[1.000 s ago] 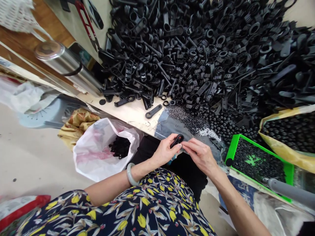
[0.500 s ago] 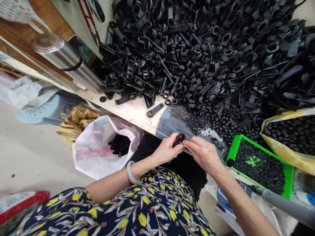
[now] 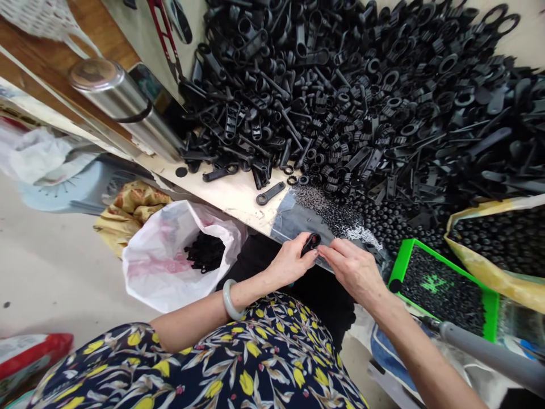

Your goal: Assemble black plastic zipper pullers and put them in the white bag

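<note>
My left hand [image 3: 293, 258] grips a black plastic handle part [image 3: 310, 243] with a ring-shaped end, above the table's front edge. Thumb and fingertips of my right hand [image 3: 351, 264] are pinched together at the part's near side; whatever they hold is too small to make out. Just beyond my hands lies a grey cloth patch [image 3: 293, 218]. On it and beside it are small silver pins [image 3: 361, 234] and tiny dark metal pieces [image 3: 313, 197]. One flat black lever with a ring end [image 3: 271, 193] rests on the bare wood to the left.
A large heap of black plastic parts [image 3: 340, 102] covers the table's back. At right are a green tray [image 3: 402, 261] of small black pieces, a yellow bag [image 3: 472, 247] and a grey tool [image 3: 485, 346]. At left stand a steel flask [image 3: 123, 108] and a white sack [image 3: 149, 272].
The view has shifted slightly. Both hands stay close together at the black part, with the right fingertips still pinched against its near side.
</note>
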Demonstrator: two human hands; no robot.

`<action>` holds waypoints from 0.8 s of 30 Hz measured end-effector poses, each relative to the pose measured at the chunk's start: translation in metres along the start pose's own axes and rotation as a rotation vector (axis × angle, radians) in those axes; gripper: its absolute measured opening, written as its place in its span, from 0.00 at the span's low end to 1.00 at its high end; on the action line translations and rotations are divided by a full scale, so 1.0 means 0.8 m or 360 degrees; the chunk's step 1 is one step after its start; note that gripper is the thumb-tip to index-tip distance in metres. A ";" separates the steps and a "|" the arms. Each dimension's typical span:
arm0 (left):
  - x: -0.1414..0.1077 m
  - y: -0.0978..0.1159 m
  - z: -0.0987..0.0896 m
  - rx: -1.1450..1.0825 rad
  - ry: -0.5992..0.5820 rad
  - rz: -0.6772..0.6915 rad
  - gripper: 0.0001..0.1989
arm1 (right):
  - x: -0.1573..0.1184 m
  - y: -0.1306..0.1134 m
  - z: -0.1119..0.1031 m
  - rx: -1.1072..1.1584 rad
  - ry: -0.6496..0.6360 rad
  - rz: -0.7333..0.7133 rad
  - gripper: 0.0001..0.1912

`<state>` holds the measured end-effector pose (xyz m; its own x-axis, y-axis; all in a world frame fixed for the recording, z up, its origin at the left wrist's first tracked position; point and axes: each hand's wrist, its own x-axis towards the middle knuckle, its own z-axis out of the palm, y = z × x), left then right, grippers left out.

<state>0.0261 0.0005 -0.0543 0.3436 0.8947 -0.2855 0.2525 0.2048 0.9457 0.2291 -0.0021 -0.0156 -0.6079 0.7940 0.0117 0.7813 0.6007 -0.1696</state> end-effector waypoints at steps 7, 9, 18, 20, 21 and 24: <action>-0.002 -0.003 0.001 0.0006 -0.0003 0.0027 0.15 | 0.001 0.002 -0.005 0.0071 -0.0093 -0.0018 0.12; -0.001 -0.002 0.000 -0.0015 -0.0010 0.0026 0.15 | 0.001 0.002 -0.006 0.0121 -0.0110 -0.0022 0.12; 0.000 0.003 -0.002 -0.0092 -0.0038 0.0017 0.14 | 0.008 0.005 -0.010 0.0150 -0.0185 -0.0009 0.13; 0.000 0.002 -0.001 -0.0091 -0.0016 0.0026 0.13 | 0.009 0.006 -0.009 0.0130 -0.0182 -0.0027 0.12; 0.000 0.002 -0.001 -0.0089 -0.0006 0.0033 0.14 | 0.009 0.006 -0.009 0.0119 -0.0173 -0.0036 0.12; 0.000 0.001 0.000 -0.0089 0.0009 0.0051 0.14 | 0.009 0.007 -0.008 0.0095 -0.0147 -0.0062 0.13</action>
<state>0.0262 0.0006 -0.0538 0.3454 0.9034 -0.2540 0.1903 0.1976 0.9616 0.2303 0.0079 -0.0100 -0.6501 0.7565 -0.0708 0.7487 0.6220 -0.2292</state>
